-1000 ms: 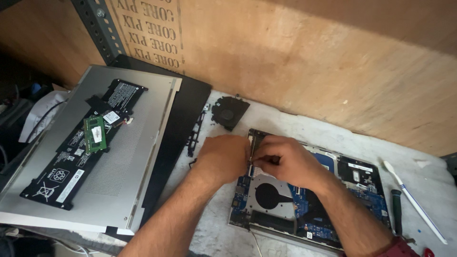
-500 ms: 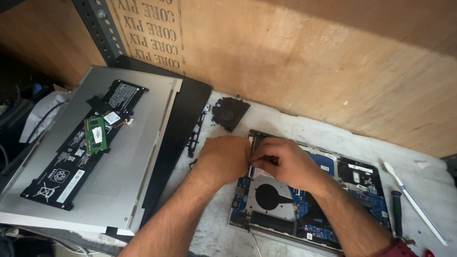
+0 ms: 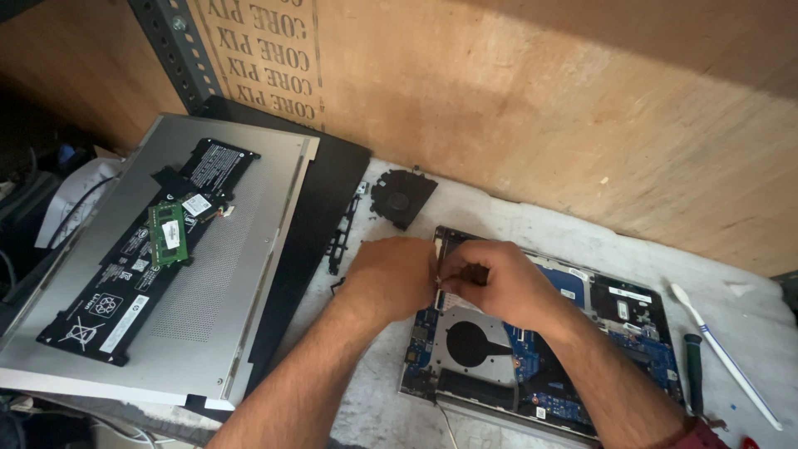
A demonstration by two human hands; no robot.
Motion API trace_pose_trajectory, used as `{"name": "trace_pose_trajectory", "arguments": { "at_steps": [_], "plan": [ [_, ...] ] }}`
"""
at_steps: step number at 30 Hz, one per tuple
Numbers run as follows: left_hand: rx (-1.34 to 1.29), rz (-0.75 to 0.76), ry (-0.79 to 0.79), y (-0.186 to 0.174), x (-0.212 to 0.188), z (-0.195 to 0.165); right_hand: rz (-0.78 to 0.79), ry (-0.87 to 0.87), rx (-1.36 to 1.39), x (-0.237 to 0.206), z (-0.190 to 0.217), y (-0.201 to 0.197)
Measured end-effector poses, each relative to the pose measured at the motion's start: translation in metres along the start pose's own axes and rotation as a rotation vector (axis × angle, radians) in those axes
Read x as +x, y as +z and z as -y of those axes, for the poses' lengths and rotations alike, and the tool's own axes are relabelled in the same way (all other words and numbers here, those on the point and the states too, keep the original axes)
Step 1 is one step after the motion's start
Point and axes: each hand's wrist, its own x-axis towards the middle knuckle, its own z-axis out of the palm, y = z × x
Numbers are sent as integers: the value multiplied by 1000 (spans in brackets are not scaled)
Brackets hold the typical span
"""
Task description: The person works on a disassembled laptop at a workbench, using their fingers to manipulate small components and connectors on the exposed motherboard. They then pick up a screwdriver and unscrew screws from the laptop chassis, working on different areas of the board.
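Carefully, both hands pinch something small at the laptop motherboard's [image 3: 540, 349] corner: left hand [image 3: 391, 274] curled closed, right hand [image 3: 490, 283] gripping; gentle, even pulling seems wise.

Only 1 view exists: a head-worn camera looks steeply down from above and behind the person's forearms. It faces a brown plywood back wall [image 3: 532, 108], sits close over the opened laptop base with blue circuit board [image 3: 549, 349], and tilts slightly.
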Motion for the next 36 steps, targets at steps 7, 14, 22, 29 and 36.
{"name": "trace_pose_trajectory", "arguments": {
  "at_steps": [7,14,22,29,36],
  "plan": [
    [-59,-69,26,2,3,4,9,14,14,1,0,1],
    [-75,-77,19,4,5,6,15,-29,16,2,2,2],
    [-99,-86,-4,5,6,8,20,-28,-25,2,4,1],
    [-151,-67,-9,5,6,8,25,0,-28,2,7,1],
    [-224,-133,7,6,6,5,21,-33,-67,2,9,-2]
  ]
}}
